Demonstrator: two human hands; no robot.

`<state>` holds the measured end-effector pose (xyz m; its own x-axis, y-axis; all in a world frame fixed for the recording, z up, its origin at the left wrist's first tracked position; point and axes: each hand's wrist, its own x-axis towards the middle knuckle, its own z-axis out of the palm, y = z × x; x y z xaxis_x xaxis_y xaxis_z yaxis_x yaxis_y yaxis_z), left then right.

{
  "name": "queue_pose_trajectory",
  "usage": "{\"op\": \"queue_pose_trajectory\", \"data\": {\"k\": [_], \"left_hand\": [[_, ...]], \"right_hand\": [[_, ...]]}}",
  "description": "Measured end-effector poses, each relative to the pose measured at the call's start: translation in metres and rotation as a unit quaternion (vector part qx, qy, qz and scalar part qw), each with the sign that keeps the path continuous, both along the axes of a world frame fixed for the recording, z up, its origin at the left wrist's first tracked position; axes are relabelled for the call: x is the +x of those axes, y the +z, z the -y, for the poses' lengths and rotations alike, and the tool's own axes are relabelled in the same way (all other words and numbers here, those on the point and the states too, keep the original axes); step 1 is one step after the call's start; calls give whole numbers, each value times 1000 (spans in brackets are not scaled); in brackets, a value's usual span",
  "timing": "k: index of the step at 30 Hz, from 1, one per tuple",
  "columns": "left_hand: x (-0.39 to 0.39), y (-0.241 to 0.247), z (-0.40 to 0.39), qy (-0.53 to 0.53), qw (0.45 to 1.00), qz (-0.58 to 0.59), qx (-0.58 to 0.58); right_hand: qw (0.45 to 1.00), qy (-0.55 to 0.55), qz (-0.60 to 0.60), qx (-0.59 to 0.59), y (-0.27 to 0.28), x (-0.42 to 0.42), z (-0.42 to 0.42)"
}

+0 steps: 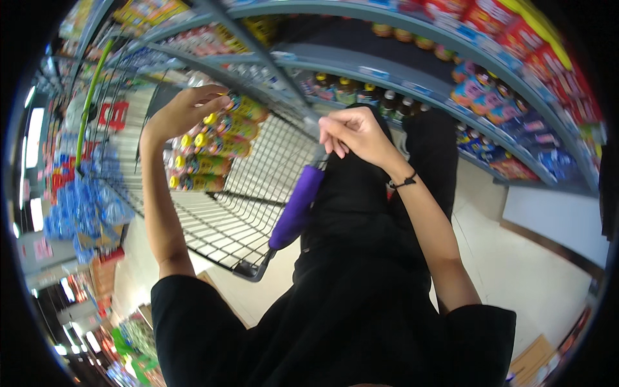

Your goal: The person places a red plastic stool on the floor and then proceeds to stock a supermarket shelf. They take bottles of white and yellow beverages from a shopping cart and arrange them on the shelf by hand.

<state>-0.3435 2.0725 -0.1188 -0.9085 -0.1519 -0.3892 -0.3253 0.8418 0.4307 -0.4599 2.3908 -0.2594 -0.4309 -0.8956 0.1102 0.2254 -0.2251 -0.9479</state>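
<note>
My left hand (186,109) is bent over the top of a group of yellow-capped bottles (213,142) with yellow-green labels, inside a black wire shopping cart (263,167). Its fingertips are at the uppermost bottle (249,107); whether they grip its neck cannot be made out. Over my leg, on the shelf side of the cart, my right hand (358,133) is loosely curled, with nothing visible in it. A dark band circles that wrist. Just below its fingers is a purple sleeve (297,208) along the cart's handle.
Grey store shelves (338,67) with bottled drinks (346,89) curve along the far side and right. Shrink-wrapped water bottles (92,208) are stacked at left, past the cart. A cardboard piece (534,360) lies on the pale floor at lower right.
</note>
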Motion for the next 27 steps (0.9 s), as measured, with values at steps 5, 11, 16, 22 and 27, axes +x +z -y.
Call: {"op": "queue_pose_trajectory", "data": {"k": [5, 11, 16, 22, 27], "left_hand": [[-81, -2, -108, -114, 973, 37, 198], [-195, -83, -223, -287, 939, 71, 177], [-279, -154, -314, -275, 931, -215, 111], [-318, -145, -372, -179, 972, -122, 89], [-317, -156, -383, -134, 968, -191, 96]], "right_hand": [[957, -280, 61, 45, -81, -72, -57], [879, -457, 131, 41, -134, -101, -106], [855, -446, 266, -6, -146, -115, -119], [851, -439, 285, -38, -138, -113, -127], [860, -429, 273, -42, -135, -116, -132]]}}
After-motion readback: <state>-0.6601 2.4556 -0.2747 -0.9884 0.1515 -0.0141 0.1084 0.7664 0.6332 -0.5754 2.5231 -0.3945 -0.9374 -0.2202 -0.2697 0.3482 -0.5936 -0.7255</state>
